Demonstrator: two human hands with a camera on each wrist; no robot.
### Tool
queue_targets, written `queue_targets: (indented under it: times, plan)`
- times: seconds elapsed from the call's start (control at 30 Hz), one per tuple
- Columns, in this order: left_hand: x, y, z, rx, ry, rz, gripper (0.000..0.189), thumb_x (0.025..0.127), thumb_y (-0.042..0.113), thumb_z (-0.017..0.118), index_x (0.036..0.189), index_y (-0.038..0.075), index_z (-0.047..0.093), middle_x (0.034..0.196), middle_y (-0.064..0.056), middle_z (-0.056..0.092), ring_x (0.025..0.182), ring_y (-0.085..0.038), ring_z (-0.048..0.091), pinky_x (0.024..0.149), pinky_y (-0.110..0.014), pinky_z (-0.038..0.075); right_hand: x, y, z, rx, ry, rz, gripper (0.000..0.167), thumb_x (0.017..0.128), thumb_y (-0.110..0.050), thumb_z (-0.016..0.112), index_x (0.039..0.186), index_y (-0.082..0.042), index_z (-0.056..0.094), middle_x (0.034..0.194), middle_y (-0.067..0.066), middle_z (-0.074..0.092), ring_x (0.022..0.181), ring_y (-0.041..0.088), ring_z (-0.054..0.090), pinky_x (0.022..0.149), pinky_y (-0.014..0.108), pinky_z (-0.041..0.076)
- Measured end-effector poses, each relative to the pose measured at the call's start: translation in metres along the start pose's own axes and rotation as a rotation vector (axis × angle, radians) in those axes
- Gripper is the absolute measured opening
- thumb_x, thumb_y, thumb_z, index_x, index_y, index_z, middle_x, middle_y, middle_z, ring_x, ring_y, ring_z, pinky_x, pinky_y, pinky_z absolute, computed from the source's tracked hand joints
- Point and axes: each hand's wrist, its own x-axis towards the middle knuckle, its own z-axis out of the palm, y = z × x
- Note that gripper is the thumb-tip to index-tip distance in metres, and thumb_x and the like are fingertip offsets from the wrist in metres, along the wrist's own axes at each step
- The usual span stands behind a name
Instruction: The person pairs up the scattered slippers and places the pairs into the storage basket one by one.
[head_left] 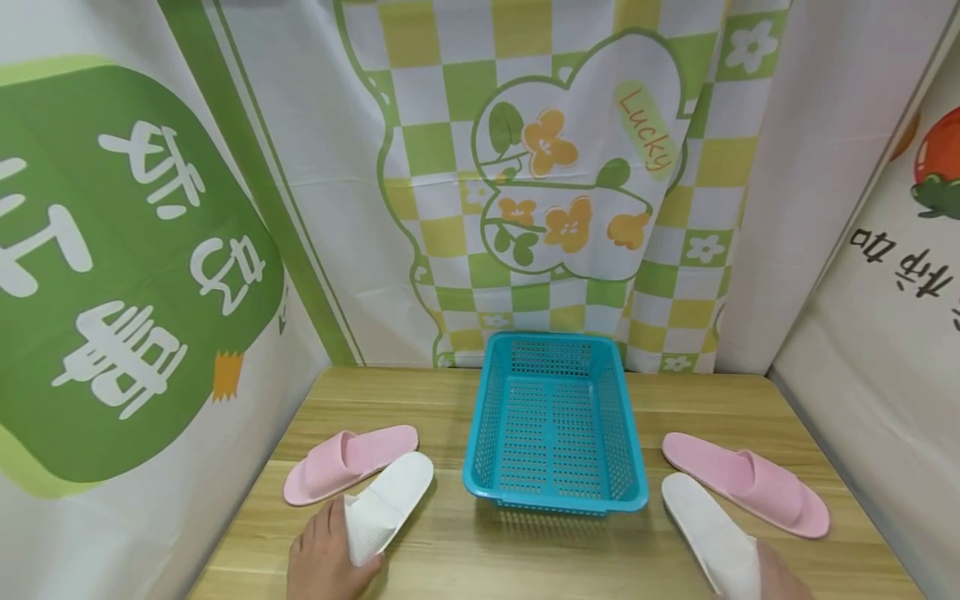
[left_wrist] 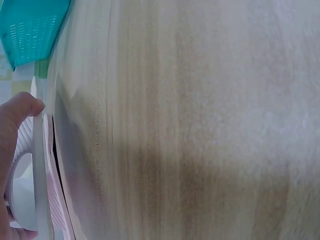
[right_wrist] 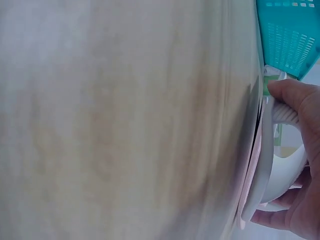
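Nearest us, the left hand grips a white slipper in its fingers, just beside a pink slipper. Mid-desk we see a turquoise basket (its mesh floor showing), then a second white slipper, held by the right hand's fingers, near a second pink slipper.

Bright, even head view, hazy wrist views, soft shadows across the tabletop, perhaps some glare

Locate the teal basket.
In the head view, the teal basket sits centre on the table, between the left white slipper and the right white slipper.
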Motion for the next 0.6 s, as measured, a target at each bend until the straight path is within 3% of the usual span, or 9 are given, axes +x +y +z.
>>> queue_targets:
  times: [0.17,0.3,0.47,0.6]
  plan:
    - [0.003,-0.004,0.003,-0.013,0.102,0.064,0.114,0.043,0.044,0.087,0.131,-0.012,0.042,0.116,-0.030,0.055,0.096,-0.045,0.055,0.072,-0.059,0.047,0.005,-0.005,-0.008,0.028,0.007,-0.020,0.087,0.050,-0.030,0.092,0.117,0.008,0.050,0.090,0.011,0.060,0.076,0.021,0.055,0.063,0.039,0.047]
    - [0.007,-0.008,0.004,-0.015,0.162,0.112,0.114,0.043,0.045,0.084,0.130,-0.014,0.043,0.115,-0.030,0.054,0.093,-0.045,0.056,0.067,-0.057,0.048,0.006,-0.011,-0.015,0.046,0.000,-0.003,0.078,0.054,-0.026,0.090,0.115,0.002,0.051,0.083,0.004,0.056,0.069,0.016,0.051,0.058,0.033,0.043]
    - [0.013,-0.012,0.002,-0.026,0.212,0.158,0.109,0.044,0.044,0.081,0.128,-0.016,0.046,0.115,-0.031,0.054,0.093,-0.046,0.056,0.065,-0.058,0.048,0.012,-0.011,-0.026,0.079,-0.002,-0.073,0.071,0.062,-0.023,0.089,0.120,-0.008,0.050,0.089,-0.002,0.056,0.074,0.012,0.053,0.061,0.032,0.045]
    - [0.019,-0.013,-0.003,-0.032,0.239,0.181,0.105,0.048,0.045,0.077,0.127,-0.017,0.047,0.116,-0.031,0.054,0.095,-0.047,0.055,0.066,-0.059,0.047,0.019,-0.009,-0.032,0.085,0.031,-0.143,0.071,0.061,-0.020,0.089,0.121,-0.010,0.053,0.098,-0.003,0.057,0.081,0.013,0.054,0.066,0.034,0.046]
